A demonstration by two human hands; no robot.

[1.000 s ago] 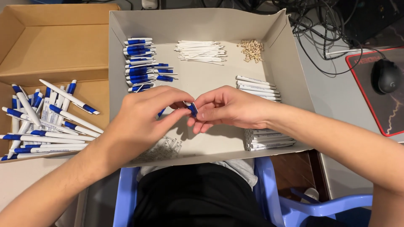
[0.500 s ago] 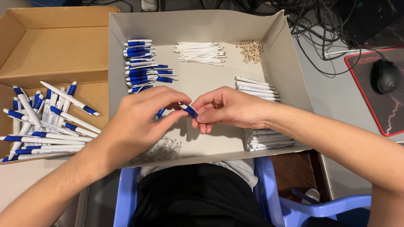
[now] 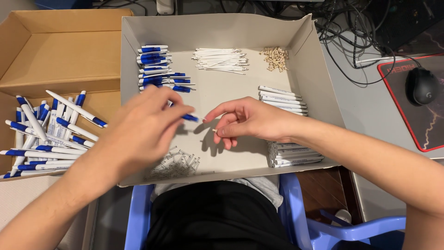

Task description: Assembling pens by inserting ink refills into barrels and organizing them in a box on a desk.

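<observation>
Left to right we see a brown cardboard box (image 3: 55,51) with finished pens (image 3: 51,127), a grey tray (image 3: 231,32) of parts on our lap, then a desk with mouse (image 3: 422,86). Our left hand (image 3: 141,129) pinches a blue-tipped pen (image 3: 188,117); right hand (image 3: 245,122) just beside its tip, fingers loosely curled, holding nothing we can make out.

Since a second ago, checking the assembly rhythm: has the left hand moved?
Yes. The left hand, holding a blue pen part, drew left, away from the right hand, toward the grey tray's left wall.
</observation>
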